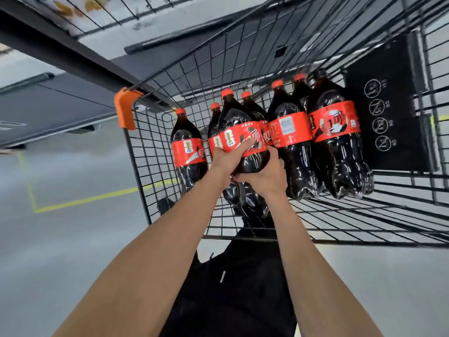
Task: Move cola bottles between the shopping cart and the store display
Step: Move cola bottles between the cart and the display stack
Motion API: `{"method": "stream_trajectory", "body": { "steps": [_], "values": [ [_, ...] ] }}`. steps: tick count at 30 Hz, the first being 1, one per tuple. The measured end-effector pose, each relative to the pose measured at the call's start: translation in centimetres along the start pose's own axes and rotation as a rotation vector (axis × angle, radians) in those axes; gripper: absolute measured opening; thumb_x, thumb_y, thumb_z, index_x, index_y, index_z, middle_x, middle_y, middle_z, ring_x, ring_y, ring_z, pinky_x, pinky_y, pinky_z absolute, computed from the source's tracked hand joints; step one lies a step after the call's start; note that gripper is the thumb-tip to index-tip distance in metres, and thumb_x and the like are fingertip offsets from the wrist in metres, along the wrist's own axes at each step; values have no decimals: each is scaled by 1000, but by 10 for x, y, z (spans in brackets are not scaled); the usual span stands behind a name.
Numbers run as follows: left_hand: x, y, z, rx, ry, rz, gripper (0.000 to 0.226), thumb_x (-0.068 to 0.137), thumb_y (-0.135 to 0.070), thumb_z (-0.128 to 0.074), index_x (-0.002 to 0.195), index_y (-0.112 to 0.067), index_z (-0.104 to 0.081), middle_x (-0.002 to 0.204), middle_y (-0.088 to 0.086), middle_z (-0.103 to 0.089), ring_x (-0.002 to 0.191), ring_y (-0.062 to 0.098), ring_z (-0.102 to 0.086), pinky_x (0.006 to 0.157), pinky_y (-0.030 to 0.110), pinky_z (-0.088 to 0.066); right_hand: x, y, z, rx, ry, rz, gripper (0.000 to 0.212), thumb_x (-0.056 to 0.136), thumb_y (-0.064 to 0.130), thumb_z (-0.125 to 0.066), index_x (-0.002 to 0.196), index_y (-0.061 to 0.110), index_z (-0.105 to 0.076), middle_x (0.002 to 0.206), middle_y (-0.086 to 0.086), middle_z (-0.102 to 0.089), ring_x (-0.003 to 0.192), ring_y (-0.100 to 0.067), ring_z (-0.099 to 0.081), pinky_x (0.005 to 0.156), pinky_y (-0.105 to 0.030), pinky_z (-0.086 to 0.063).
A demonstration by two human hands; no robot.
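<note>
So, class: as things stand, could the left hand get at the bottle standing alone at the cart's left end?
Probably yes, once freed: the left hand grips the held bottle, and nothing blocks the lone bottle beside it.

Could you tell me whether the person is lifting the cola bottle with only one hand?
No, both the left hand and the right hand grip the cola bottle inside the shopping cart.

- A shop floor, likely a large store, is showing here: a black wire shopping cart [243, 69] with an orange corner guard [125, 108] is standing on smooth grey floor [60, 239].
- Many identical cola bottles [335, 132] are sitting inside it.
- Yellow floor lines [85, 199] are marking out a bay.
</note>
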State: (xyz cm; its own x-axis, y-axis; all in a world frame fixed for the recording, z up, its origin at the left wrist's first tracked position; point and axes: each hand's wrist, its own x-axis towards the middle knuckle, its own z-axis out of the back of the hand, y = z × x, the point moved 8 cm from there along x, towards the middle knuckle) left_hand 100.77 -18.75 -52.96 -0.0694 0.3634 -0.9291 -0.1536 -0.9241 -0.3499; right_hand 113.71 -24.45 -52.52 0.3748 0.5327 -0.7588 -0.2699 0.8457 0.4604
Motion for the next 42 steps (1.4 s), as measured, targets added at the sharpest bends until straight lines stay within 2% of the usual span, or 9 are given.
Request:
{"method": "stream_trajectory", "body": {
  "steps": [3, 6, 10, 16, 20, 26, 33, 39, 42],
  "values": [
    [-15, -11, 10, -53, 36, -86, 95, 60, -54, -97, 139, -21, -56, 119, -3, -76, 113, 22, -72, 97, 49, -59, -23, 15, 8, 53, -77, 50, 119, 47, 44, -98, 147, 34, -34, 131, -2, -52, 125, -27, -53, 101, -46, -49],
    [-38, -25, 23, -103, 75, -164, 73, 54, -51, -98, 112, -27, -62, 94, -9, -81, 97, 15, -77, 83, 37, -62, -51, 35, 11, 99, -143, 108, 118, 44, 45, -97, 145, 31, -38, 129, 0, -55, 123, -24, -56, 99, -43, -49],
    [-74, -40, 62, -173, 83, -236, 125, 38, -63, -94, 145, -13, -49, 129, 5, -71, 117, 24, -71, 103, 47, -57, -98, 74, 4, 116, -205, 214, 115, 47, 44, -96, 145, 31, -38, 131, 5, -54, 123, -19, -55, 99, -41, -48],
    [-125, -53, 151, -409, 40, -368, 87, 60, -73, -79, 128, -21, -63, 119, 4, -76, 109, 23, -75, 102, 47, -58, -172, 139, -33, 98, -218, 410, 106, 47, 39, -94, 139, 35, -40, 124, 13, -51, 118, -13, -53, 97, -38, -47],
    [-150, -55, 239, -507, 34, -439, 64, 94, -67, -61, 128, -13, -69, 113, 7, -80, 103, 22, -78, 88, 38, -63, -228, 188, -86, 103, -192, 542, 109, 40, 47, -90, 138, 34, -44, 128, 10, -55, 121, -16, -55, 101, -42, -50],
    [-190, -40, 383, -696, 18, -460, 85, 84, -70, -68, 143, -10, -55, 132, 14, -71, 119, 32, -71, 107, 52, -55, -299, 253, -190, 62, -100, 710, 109, 42, 45, -95, 138, 35, -46, 127, 7, -57, 120, -15, -57, 100, -45, -52],
    [-225, -30, 551, -780, -66, -542, 95, 72, -66, -70, 144, -7, -54, 133, 17, -70, 122, 34, -69, 109, 54, -52, -378, 326, -318, 78, 32, 844, 105, 40, 46, -91, 134, 36, -46, 125, 14, -57, 119, -12, -58, 98, -42, -53],
    [-251, -15, 666, -819, -209, -617, 83, 80, -66, -68, 140, -10, -58, 126, 12, -75, 117, 28, -73, 106, 50, -55, -426, 383, -408, -12, 153, 955, 107, 39, 51, -89, 135, 42, -42, 126, 16, -53, 115, -7, -55, 95, -34, -49],
    [-255, -8, 720, -842, -296, -606, 59, 94, -61, -65, 131, -16, -63, 117, 5, -79, 106, 20, -77, 87, 36, -63, -448, 413, -450, -52, 220, 1009, 109, 39, 52, -88, 137, 41, -43, 127, 15, -54, 118, -9, -55, 96, -35, -49]
  ]
}}
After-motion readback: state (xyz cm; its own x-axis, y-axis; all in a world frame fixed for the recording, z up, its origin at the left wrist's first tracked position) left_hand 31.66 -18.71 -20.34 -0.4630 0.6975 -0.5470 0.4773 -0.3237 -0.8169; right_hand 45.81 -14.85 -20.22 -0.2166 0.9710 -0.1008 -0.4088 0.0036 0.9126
